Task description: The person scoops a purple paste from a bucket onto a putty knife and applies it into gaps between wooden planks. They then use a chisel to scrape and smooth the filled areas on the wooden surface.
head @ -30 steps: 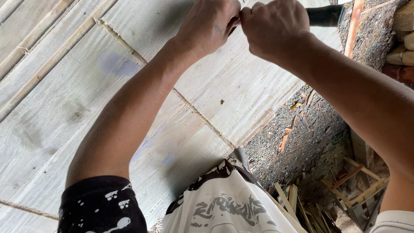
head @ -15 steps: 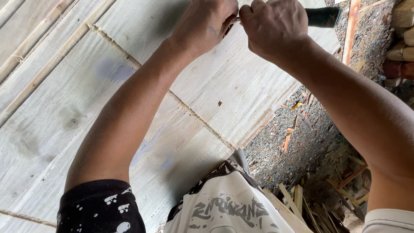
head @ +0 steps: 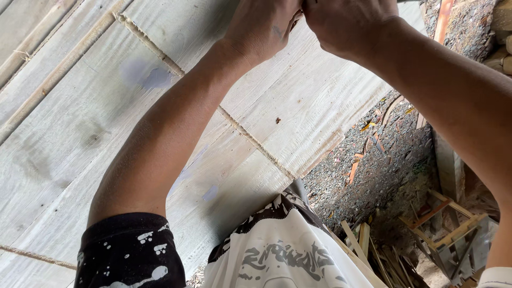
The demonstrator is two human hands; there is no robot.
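We see the left hand (head: pixel 264 29) and the right hand (head: pixel 346 24) pressed together at the top edge of the view, both curled closed over the pale wooden boards (head: pixel 96 133). What the grip holds we cannot tell, because the fingertips are cut off by the frame. We judge the step in hand is some fine work on the board surface right at the grip, both hands sharing one small thing. Such work calls for steady wrists and close aim.

Below the grip a rough seam (head: pixel 250 138) runs between boards. To the right of the grip lies gravel ground (head: pixel 368 176) with wood scraps (head: pixel 368 245). Any tool is hidden from us.
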